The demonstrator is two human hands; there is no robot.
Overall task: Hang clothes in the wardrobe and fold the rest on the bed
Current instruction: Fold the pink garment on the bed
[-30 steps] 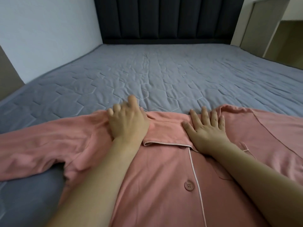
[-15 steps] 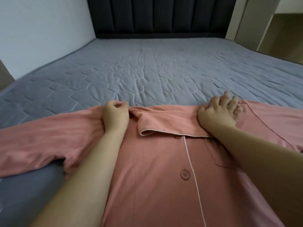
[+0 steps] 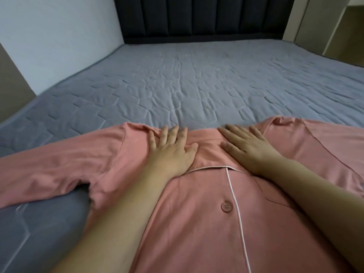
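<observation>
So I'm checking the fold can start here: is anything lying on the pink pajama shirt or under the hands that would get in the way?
Nothing visible does. The left hand and right hand lie flat on the pink pajama shirt near its collar, and only bare bed shows beyond it.

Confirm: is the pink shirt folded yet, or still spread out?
Spread out. The pink shirt lies front-up on the bed, sleeves out to both sides, left hand and right hand flat by the collar.

bed: grey quilted cover | on it: pink pyjama shirt, spread flat, near edge
</observation>
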